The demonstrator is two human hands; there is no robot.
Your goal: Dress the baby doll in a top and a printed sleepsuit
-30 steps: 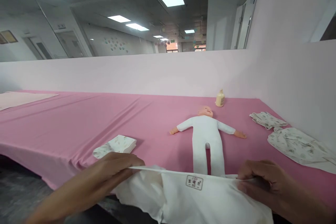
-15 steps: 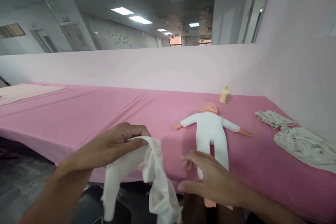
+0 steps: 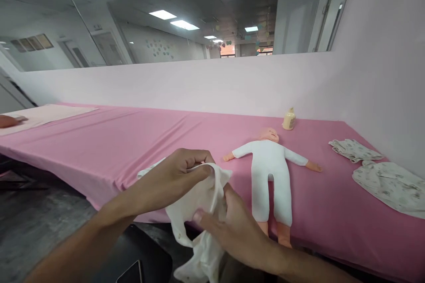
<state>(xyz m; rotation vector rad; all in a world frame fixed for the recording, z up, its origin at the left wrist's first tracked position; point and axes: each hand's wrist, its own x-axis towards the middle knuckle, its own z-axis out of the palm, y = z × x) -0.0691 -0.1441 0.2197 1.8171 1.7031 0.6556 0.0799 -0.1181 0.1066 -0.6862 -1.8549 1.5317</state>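
Observation:
My left hand (image 3: 177, 177) pinches the top of a white baby garment (image 3: 202, 216) that hangs bunched below it, in front of the table's near edge. My right hand (image 3: 229, 225) grips the same garment from below and to the right. Just beyond my hands a baby doll (image 3: 270, 172) in a white bodysuit lies on its back on the pink sheet (image 3: 133, 141), arms spread, bare feet toward me.
A cream bottle (image 3: 288, 119) stands by the back wall behind the doll. Two patterned cloths (image 3: 385, 179) lie at the right. A folded patterned cloth peeks out behind my left hand. A pale pink pad (image 3: 46, 112) and someone's hand (image 3: 9, 120) are at the far left.
The garment was stretched flat between both hands, then my right hand let go. Now it hangs bunched from my left hand and my right hand has taken hold of it again.

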